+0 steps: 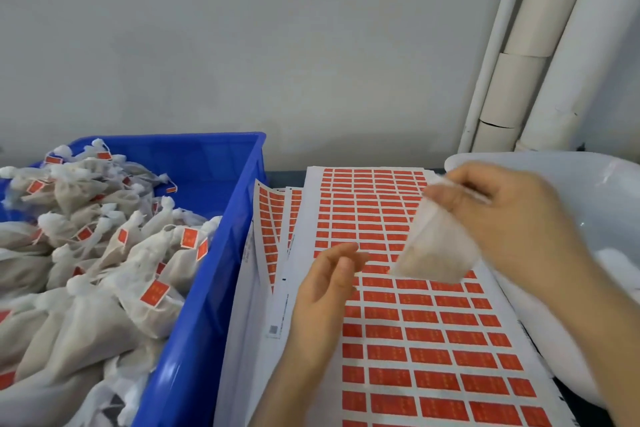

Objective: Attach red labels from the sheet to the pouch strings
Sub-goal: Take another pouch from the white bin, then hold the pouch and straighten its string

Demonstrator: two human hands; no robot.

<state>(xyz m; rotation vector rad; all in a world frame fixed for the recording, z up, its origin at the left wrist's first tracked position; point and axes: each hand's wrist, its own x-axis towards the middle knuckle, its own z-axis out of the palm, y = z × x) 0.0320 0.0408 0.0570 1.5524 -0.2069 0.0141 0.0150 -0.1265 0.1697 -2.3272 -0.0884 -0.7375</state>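
At the far left stands a blue crate (207, 288), filled high with white cloth pouches (86, 315). Many of them already carry a red label (154, 293) on the string. The right wall of the crate runs just beside the left edge of the label sheets, with almost no gap between them.

The top label sheet (426, 354) lies flat in the middle, and its rows of red labels run away towards the wall (242, 45). More sheets (268, 215) show from under its left edge, a little fanned out. A narrow dark strip of table (287, 177) is seen between the far edge of the sheets and the wall.

The left hand (322, 298) hovers over the left part of the top sheet. Its fingers are loosely bent and the thumb is close to the forefinger. The tips are blurred, so it cannot be told whether they pinch anything.

To the right, a pouch (436, 246) hangs in the air over the right part of the sheet. The right hand (512, 218) pinches it at its gathered top, fingers pressed together around the cloth. Its string cannot be made out.

A white basin (554, 166) sits beside the right edge of the sheet, under the right forearm. Behind it, pale pipes (540, 45) lean against the wall.
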